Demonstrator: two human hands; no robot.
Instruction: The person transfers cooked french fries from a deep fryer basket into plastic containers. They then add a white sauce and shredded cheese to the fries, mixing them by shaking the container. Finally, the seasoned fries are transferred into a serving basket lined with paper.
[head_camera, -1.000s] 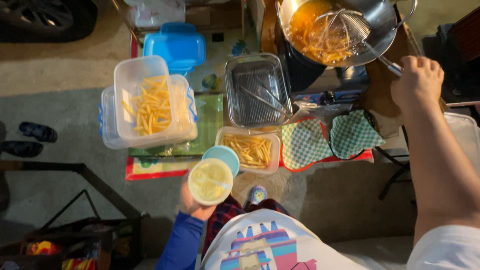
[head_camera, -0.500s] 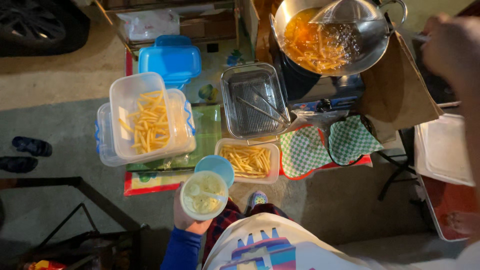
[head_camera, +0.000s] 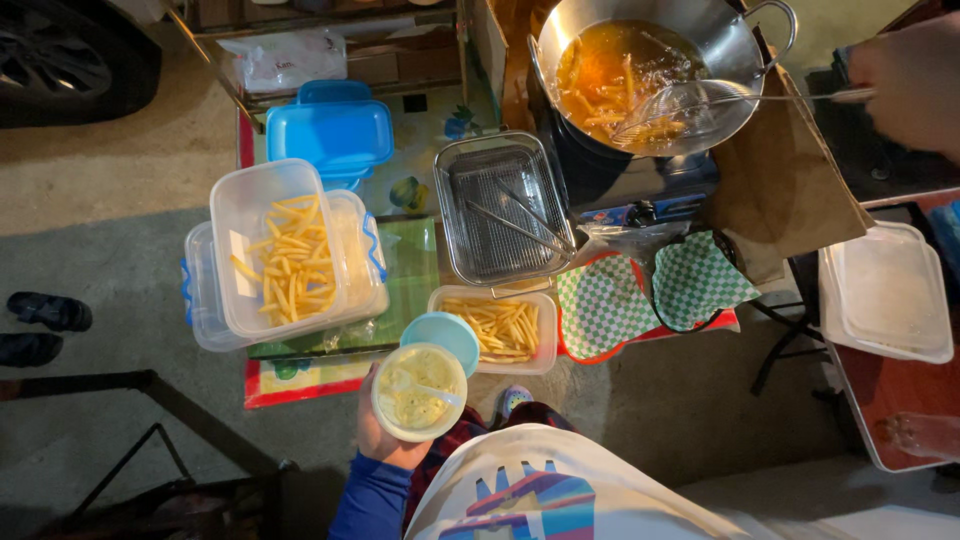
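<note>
Overhead view from a head camera. Since half a second ago, the wire skimmer (head_camera: 672, 112) has dropped from the pan's far rim into the oil, now holding fries, and the right hand (head_camera: 912, 85) has shifted up toward the upper right corner. The cup in the left hand has barely moved.

The right hand's grip is clenched around the end of the skimmer's long handle, at the upper right edge of the frame. The skimmer basket sits inside the steel frying pan (head_camera: 655, 70) at top centre, in orange oil with fries floating.

The left hand (head_camera: 385, 435), in a blue sleeve at lower centre, has its grip wrapped around a round cup of pale sauce (head_camera: 419, 392), with a light blue lid (head_camera: 440, 335) just behind it.

Below the pan, a metal draining tray (head_camera: 495, 210) holds tongs. Beneath it, a small rectangular clear tub of fries (head_camera: 497, 328). At left, 2 stacked clear containers (head_camera: 285, 255), the upper one holding fries, with blue clips on the lower. At upper left centre, a blue lidded box (head_camera: 332, 130). 2 green checked oven mitts (head_camera: 650, 295) lie right of centre. A white tray (head_camera: 885, 295) sits at far right on the counter.
</note>
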